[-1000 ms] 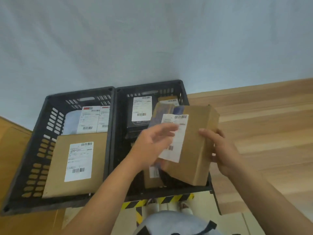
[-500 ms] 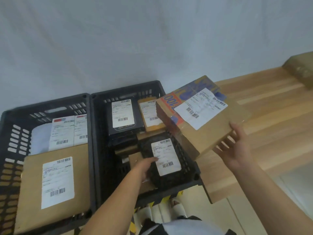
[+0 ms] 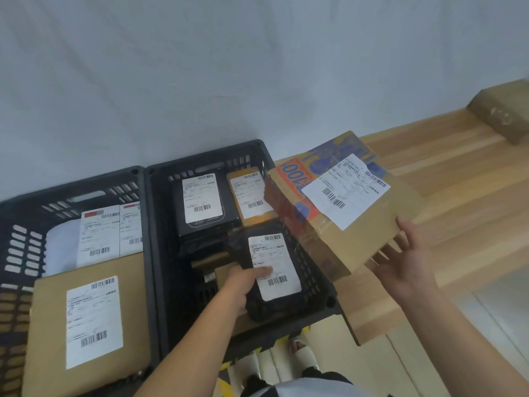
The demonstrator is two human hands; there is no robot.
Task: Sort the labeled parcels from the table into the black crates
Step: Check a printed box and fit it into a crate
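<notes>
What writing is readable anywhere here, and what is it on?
"100": orange band on the cardboard box in the right hand.
White labels on that box, the black parcel gripped by the left hand and the other crated parcels: too blurred to read.

Left hand point(image 3: 243, 282) low, right hand point(image 3: 406, 265) higher

A light wooden tabletop point(image 3: 458, 202) of long planks fills the right side, running from about four o'clock up to two o'clock along the pale wall point(image 3: 257, 67). One brown cardboard parcel point(image 3: 505, 113) lies on its far end at two o'clock, cut off by the frame edge. The tabletop's near left corner, at five o'clock, sits just beside the right-hand black crate point(image 3: 330, 300).
</notes>
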